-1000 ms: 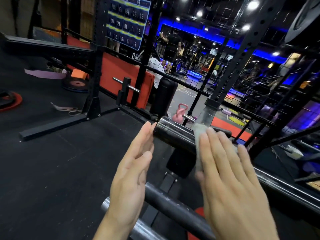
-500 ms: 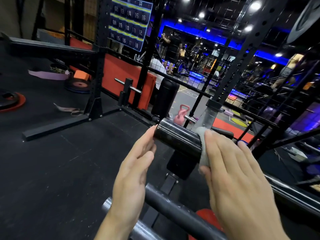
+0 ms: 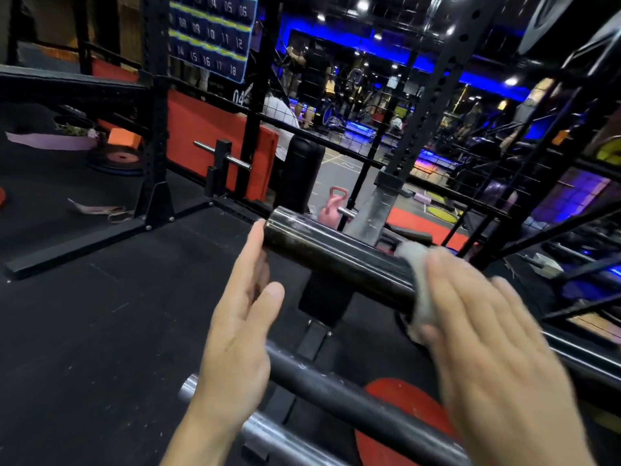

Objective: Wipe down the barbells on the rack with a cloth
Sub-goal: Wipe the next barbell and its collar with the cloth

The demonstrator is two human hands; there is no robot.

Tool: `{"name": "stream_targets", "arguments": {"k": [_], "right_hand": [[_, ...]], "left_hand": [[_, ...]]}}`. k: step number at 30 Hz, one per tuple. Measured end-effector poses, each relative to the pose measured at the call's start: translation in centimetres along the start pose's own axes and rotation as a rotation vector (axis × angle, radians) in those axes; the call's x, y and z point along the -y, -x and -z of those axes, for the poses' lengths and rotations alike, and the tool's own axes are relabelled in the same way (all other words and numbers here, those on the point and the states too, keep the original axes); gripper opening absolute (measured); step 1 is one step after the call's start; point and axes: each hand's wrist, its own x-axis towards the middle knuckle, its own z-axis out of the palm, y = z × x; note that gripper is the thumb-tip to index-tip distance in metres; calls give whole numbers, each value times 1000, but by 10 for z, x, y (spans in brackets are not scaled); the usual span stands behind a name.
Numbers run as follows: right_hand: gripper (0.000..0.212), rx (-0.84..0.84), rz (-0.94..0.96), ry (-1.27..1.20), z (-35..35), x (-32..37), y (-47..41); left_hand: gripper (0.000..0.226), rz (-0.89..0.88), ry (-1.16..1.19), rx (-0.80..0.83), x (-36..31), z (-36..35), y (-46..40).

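R hand [image 3: 484,348] presses grey cloth [image 3: 415,284] flat onto upper barbell sleeve [image 3: 336,260] on rack, fingers straight, mid-wipe prob. L hand [image 3: 240,317] flat vs sleeve end, grip loose, holds nothing; likely bracing bar. Lower barbell [image 3: 336,398] just below.

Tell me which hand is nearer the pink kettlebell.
Left. The left hand touches the barbell sleeve's end, just below the pink kettlebell; the right hand presses the cloth farther along.
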Motion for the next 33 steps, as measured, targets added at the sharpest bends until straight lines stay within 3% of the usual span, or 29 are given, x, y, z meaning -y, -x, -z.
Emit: {"name": "stream_targets", "arguments": {"k": [5,11,20,24,28,31,33], "right_hand": [[60,-31,-171,30,4,-11,20],[56,93,0,-104,-13,45,-54],[50,27,-227,-44,17,-44,30],[43,57,-170,-104,10,-18,-7],[52,74,-78,-127,-6,22,-40],[59,81,-57,-104,-4,10,-14],[61,68,-72,-55,3,-14,13]], "left_hand": [[58,-10,-83,-25,0,-4,3],[58,-35,-113,-46,2,1,0],[67,-64,-104,3,8,0,2],[68,-62,-96,24,8,-3,1],[71,-60,-148,12,12,-4,1],[75,-20,-147,12,19,-7,2],[75,93,10,11,22,-17,6]]}}
